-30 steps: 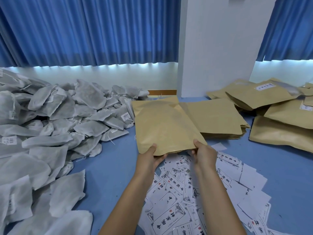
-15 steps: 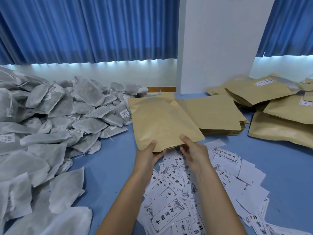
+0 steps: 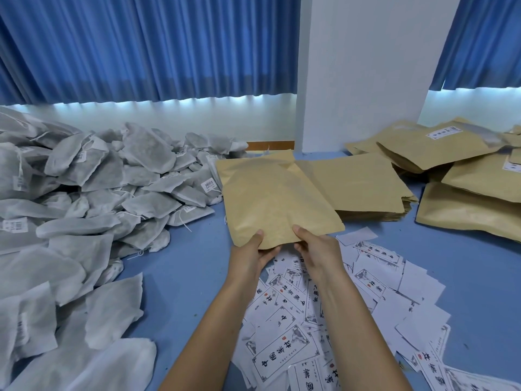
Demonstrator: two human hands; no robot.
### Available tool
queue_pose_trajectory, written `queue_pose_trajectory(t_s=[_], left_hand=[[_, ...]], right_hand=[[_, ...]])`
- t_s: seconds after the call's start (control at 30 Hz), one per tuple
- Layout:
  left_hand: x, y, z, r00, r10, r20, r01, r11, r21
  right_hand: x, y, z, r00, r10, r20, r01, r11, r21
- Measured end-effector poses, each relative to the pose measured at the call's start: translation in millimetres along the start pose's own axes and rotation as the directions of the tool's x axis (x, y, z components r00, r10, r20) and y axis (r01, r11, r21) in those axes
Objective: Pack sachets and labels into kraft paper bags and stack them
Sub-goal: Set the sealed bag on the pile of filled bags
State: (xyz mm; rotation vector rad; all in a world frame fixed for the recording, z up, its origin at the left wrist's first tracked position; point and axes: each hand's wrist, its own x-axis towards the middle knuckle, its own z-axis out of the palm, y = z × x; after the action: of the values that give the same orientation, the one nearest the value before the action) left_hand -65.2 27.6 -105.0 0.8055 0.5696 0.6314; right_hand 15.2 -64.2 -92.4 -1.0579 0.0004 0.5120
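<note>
A flat kraft paper bag (image 3: 270, 196) is held up over the blue table, tilted away from me. My left hand (image 3: 251, 253) pinches its near edge, thumb on top. My right hand (image 3: 317, 246) grips the same edge just to the right. Below my wrists lies a loose spread of white printed labels (image 3: 284, 348). A big heap of grey sachets (image 3: 93, 190) fills the left side. A stack of empty kraft bags (image 3: 363, 187) lies behind the held bag.
Filled kraft bags with labels (image 3: 462, 176) are piled at the right. A white pillar (image 3: 363, 69) and blue curtains (image 3: 141, 43) stand behind the table. Bare blue tabletop (image 3: 183, 277) shows between the sachets and the labels.
My right hand has slid left along the bag's near edge, closer to my left hand. The bag stays lifted, shifted slightly left.
</note>
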Motion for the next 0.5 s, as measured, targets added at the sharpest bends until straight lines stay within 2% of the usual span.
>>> queue_pose_trajectory(t_s=[0.13,0.3,0.5], left_hand=[[-2.3,-1.3,0.6,1.0,0.004,0.019,-0.004,1.0,0.004],[-3.9,-2.4,2.6,1.0,0.014,0.02,-0.015,0.999,0.051],[-5.1,-1.3,2.9,0.999,0.039,0.014,-0.04,0.994,0.098]], right_hand=[[-3.0,3.0,2.2,0.996,0.014,0.092,-0.013,1.0,-0.014],[-3.2,4.7,2.1,0.997,0.004,0.071,-0.004,1.0,0.001],[-6.3,8.4,7.8,0.989,0.036,0.143,-0.034,0.999,-0.017]])
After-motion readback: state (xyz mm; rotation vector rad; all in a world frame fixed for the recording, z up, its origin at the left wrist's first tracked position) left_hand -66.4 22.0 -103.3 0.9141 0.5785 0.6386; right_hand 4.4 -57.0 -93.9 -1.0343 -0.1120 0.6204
